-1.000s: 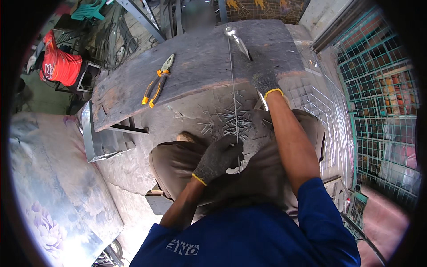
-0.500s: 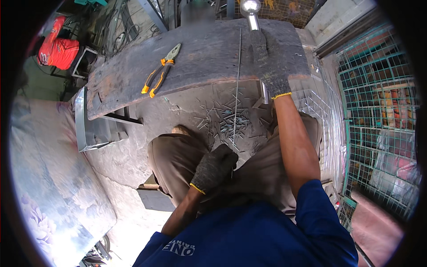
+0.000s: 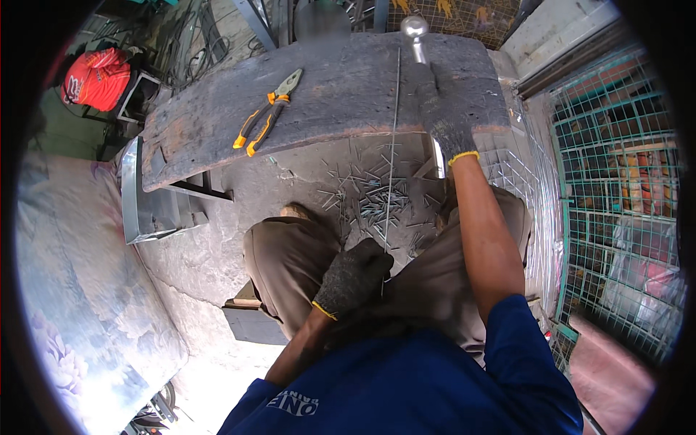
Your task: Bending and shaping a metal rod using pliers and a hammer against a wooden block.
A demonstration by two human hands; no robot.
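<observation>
My left hand, in a dark knitted glove with a yellow cuff, is closed around the lower end of a long thin metal rod. The rod runs away from me over the near edge of the dark wooden board and onto its top. My gloved right hand grips a shiny metal bar with a ball end, to the right of the rod's far end. The bar's lower part shows below this hand. Combination pliers with orange and black handles lie on the board, left of the rod.
Several short cut rod pieces are scattered on the concrete floor between my feet. A bent sheet-metal piece stands under the board's left end. Green wire mesh rises at the right. A person in red is at the far left.
The ball-ended bar has come slightly nearer to me in my right hand. My left hand still holds the rod, little changed. At far left, the person's raised arm has come down.
</observation>
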